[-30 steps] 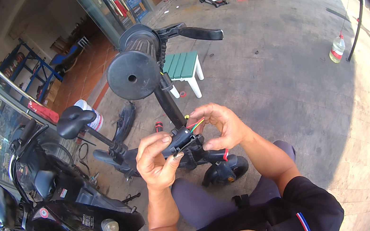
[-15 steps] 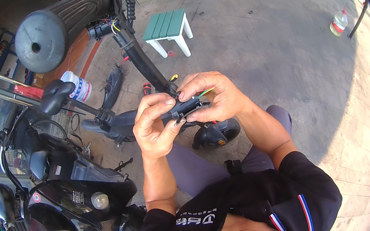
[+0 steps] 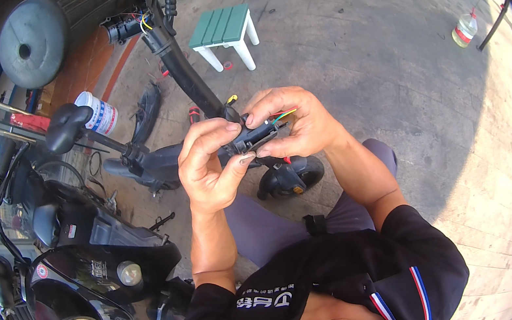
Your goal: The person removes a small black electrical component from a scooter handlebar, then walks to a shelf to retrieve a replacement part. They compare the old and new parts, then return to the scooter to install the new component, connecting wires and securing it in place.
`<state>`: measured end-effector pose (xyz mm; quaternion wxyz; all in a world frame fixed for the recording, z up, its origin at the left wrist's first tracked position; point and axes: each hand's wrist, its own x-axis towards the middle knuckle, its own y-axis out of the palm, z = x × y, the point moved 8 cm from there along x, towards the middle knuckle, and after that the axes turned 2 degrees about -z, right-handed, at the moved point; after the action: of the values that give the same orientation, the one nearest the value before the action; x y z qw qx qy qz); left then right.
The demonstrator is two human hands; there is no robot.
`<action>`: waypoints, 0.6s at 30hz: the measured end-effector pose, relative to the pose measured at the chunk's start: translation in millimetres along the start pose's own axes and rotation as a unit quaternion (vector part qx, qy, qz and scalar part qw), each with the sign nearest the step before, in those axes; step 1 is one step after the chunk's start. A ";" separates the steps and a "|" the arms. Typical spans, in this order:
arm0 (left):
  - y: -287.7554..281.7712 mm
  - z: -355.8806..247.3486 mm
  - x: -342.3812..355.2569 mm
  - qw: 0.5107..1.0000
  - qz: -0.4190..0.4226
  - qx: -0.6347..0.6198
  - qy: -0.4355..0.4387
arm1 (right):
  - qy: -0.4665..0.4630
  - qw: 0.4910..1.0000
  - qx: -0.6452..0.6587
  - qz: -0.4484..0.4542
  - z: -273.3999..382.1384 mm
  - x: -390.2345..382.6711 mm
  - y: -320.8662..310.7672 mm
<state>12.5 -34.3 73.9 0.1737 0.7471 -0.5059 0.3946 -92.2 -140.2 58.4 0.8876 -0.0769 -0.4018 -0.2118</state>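
Observation:
Between my two hands is a small black plastic part [image 3: 254,136], shaped like a trough or housing, with thin red, yellow and green wires [image 3: 284,115] coming out on the right. My left hand [image 3: 209,165] pinches its left end between thumb and fingers. On the other side my right hand [image 3: 301,124] grips it, fingertips on the top edge and thumb along the lower edge. Behind the hands rises the black stem [image 3: 184,71] of a scooter, with loose coloured wires at its upper end.
A large black handlebar grip [image 3: 40,43] fills the upper left. A dark motorbike [image 3: 82,279] stands close on the left, and a small black wheel [image 3: 292,178] sits below my hands. Farther off are a green-topped stool [image 3: 219,26], a white bucket [image 3: 102,113] and a clear bottle [image 3: 465,30].
Most of the surroundings have shifted slightly left and up in view. My hands keep their hold on the black part, which has turned a little between the fingers.

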 end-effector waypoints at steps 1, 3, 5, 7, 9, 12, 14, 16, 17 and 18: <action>-0.4 -1.2 -0.2 1.000 -0.001 0.009 0.003 | -0.002 1.000 0.001 0.003 -0.1 0.3 0.2; -1.3 -3.7 -0.6 1.000 -0.001 0.025 0.011 | -0.005 1.000 0.013 0.008 -0.8 0.6 1.1; -2.6 -5.1 -0.3 0.999 0.000 0.039 0.019 | -0.007 0.999 0.031 0.013 -1.2 0.8 2.1; -2.2 -3.9 0.7 0.999 0.015 0.041 0.018 | 0.000 0.999 0.043 0.008 -3.4 0.9 1.9; -2.1 -1.0 0.7 0.999 0.017 0.028 0.008 | 0.007 0.998 0.056 0.001 -5.4 1.0 1.4; -0.5 5.3 0.3 1.000 0.009 -0.006 -0.010 | 0.009 0.998 0.064 -0.006 -7.5 1.7 -0.8; 0.3 6.6 -0.1 1.000 0.011 -0.015 -0.012 | 0.004 0.998 0.058 -0.003 -7.9 1.9 -1.6; 1.3 10.4 -0.9 0.999 0.007 -0.033 -0.032 | 0.001 0.999 0.033 -0.003 -8.0 1.0 -3.1; 1.5 12.0 -1.0 0.998 0.005 -0.041 -0.040 | 0.001 1.000 0.024 -0.004 -8.4 0.6 -3.9; 1.4 12.2 -0.8 0.998 0.005 -0.039 -0.041 | 0.002 1.000 0.019 -0.004 -8.8 0.1 -4.6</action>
<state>16.2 -42.4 65.5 0.1803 0.7527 -0.5314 0.3443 -88.1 -147.1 52.4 0.8890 -0.0580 -0.4038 -0.2077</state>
